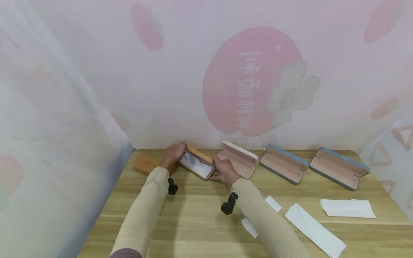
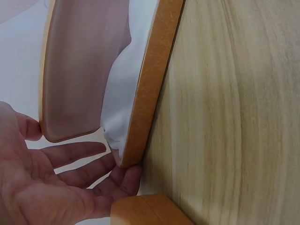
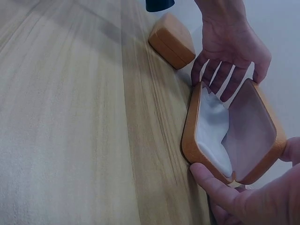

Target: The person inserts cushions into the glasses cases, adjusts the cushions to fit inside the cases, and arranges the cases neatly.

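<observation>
An orange glasses case point(image 1: 199, 153) stands open near the back of the table, its lid raised toward the wall. Inside the base lies a folded white cloth point(image 1: 196, 165), bunched at one end in the left wrist view. My left hand point(image 1: 174, 153) holds the case's left end, thumb at the lid's corner and fingertips point(image 2: 131, 178) against the base. At the right end, my right hand point(image 1: 227, 171) grips the case, with one finger along the base edge and another digit at the lid in the right wrist view.
A closed orange case point(image 1: 146, 164) sits left of the hands. To the right stand an open white case point(image 1: 240, 161) and two open blue cases point(image 1: 284, 164), point(image 1: 338, 168). Several white cloths point(image 1: 314, 229) lie at the front right, partly behind the right sleeve point(image 1: 264, 218).
</observation>
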A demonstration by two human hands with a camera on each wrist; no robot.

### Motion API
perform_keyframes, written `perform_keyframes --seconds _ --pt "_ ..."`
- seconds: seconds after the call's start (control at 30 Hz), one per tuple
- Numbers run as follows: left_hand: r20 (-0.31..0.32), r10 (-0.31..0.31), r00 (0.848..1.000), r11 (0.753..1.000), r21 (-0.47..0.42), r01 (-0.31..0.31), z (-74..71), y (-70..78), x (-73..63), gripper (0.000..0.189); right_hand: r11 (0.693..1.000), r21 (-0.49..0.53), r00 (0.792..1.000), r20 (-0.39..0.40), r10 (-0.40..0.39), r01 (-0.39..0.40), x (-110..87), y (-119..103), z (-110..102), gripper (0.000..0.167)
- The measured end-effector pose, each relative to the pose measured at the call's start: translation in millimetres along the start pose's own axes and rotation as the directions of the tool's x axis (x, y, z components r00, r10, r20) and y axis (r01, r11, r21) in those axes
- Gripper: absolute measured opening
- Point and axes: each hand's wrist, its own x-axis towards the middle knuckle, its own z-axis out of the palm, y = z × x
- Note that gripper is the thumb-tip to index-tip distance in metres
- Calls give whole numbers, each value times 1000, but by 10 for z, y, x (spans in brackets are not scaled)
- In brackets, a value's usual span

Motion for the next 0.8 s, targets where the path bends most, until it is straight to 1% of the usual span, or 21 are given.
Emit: perform_keyframes --seconds 0.13,0.27,0.4,0.53,0.8 --pt "3 24 1000 1000 6 -24 -17 -29 -8 51 1000 -6 1000 -13 2 -2 -12 12 10 56" --pt "5 27 1000 1000 10 -27 -36 -47 -16 49 1000 -13 1000 -30 4 -4 -18 15 22 51" --pt "31 34 999 999 16 -35 -53 -58 -25 49 1000 -12 999 -39 11 -11 -10 21 23 45" --pt "49 46 998 999 15 -47 -72 -56 -44 50 1000 -1 999 -41 15 -15 2 27 17 42" --pt "59 54 997 998 -14 -54 -98 -52 -74 51 1000 8 1000 -31 0 0 -51 12 5 45"
